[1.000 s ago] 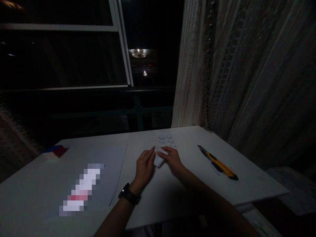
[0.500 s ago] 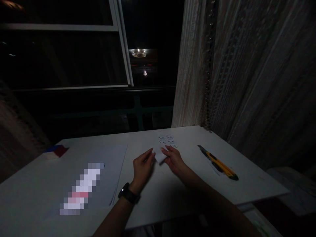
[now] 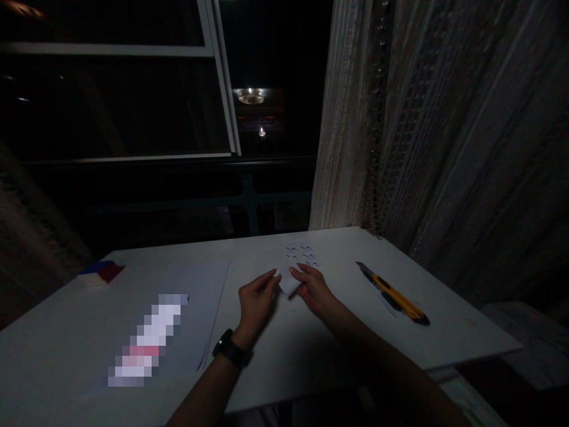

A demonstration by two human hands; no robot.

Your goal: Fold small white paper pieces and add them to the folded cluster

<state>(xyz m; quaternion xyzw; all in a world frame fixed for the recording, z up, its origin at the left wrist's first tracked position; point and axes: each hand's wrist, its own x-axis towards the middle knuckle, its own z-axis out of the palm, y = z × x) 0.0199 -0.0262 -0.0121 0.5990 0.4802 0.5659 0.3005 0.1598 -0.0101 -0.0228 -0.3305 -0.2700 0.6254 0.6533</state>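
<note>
Both my hands meet over the middle of the white table [image 3: 311, 356] and hold one small white piece of paper [image 3: 288, 285] between them. My left hand [image 3: 255, 305], with a black watch on its wrist, pinches the paper's left edge. My right hand [image 3: 313, 289] pinches its right side, fingers curled round it. Just beyond the hands lie several small white paper cut-outs [image 3: 302, 254] in a cluster on the table.
A yellow and black utility knife [image 3: 395, 295] lies to the right of my hands. A large white sheet [image 3: 178, 308] lies on the left, a red, white and blue object [image 3: 101, 271] at the far left corner. A curtain [image 3: 435, 130] hangs behind the table, beside a dark window.
The paper lay bent under my fingers a second ago. Both hands have drawn slightly toward me and now hold it up by its edges.
</note>
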